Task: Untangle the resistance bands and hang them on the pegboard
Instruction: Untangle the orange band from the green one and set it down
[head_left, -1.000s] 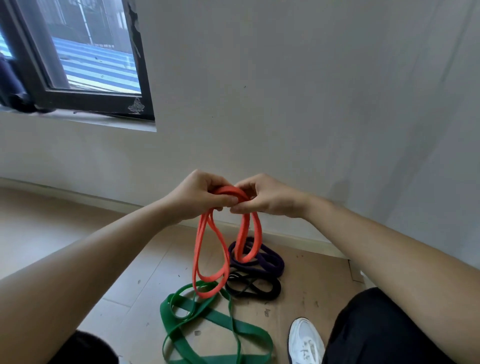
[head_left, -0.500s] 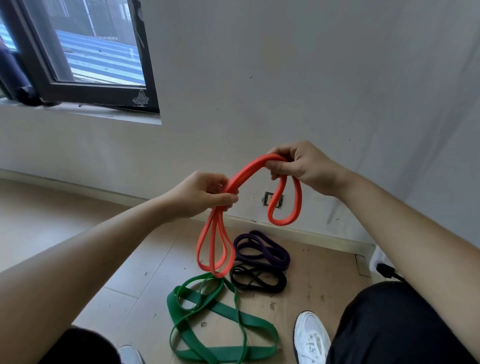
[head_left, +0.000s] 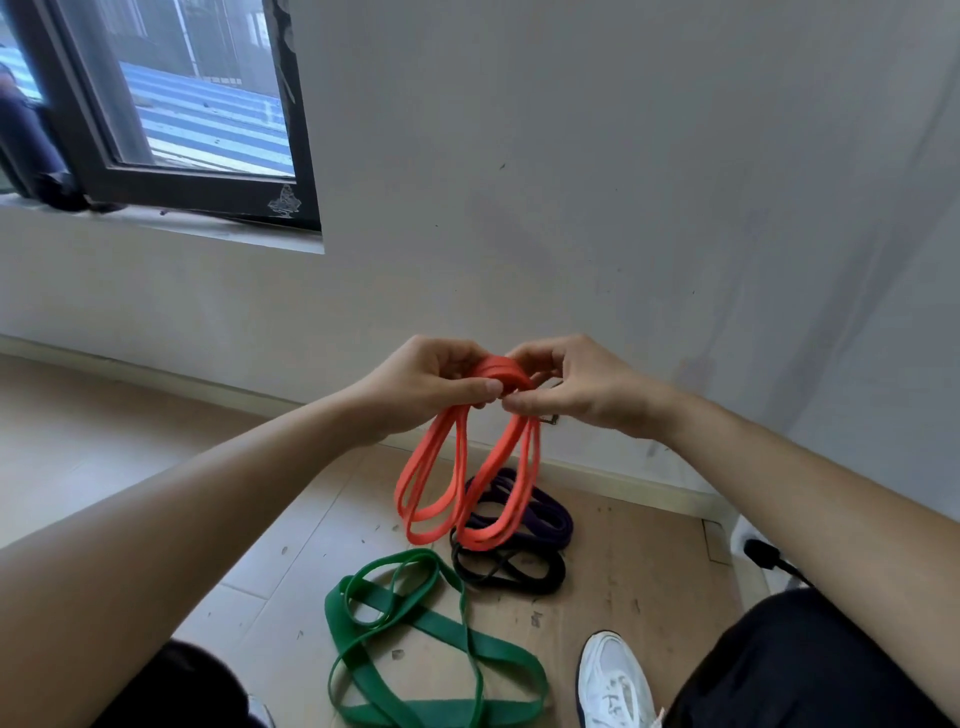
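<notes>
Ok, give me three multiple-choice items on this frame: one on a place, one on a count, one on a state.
1. Where does the green band lie?
A. hung on the wall
B. on the floor, nearer the camera than the other bands
C. in the person's lap

2. How many bands lie on the floor?
A. one
B. five
C. three

3. What state is the orange band in?
A. gripped by both hands, folded into hanging loops
B. lying slack on the floor
C. stretched taut between the hands

Answers:
1 B: it lies flat on the floor at the bottom of the view.
2 C: the green band, the purple band and the black band are down there.
3 A: the left hand and the right hand both hold its top, and its loops hang below them.
</notes>
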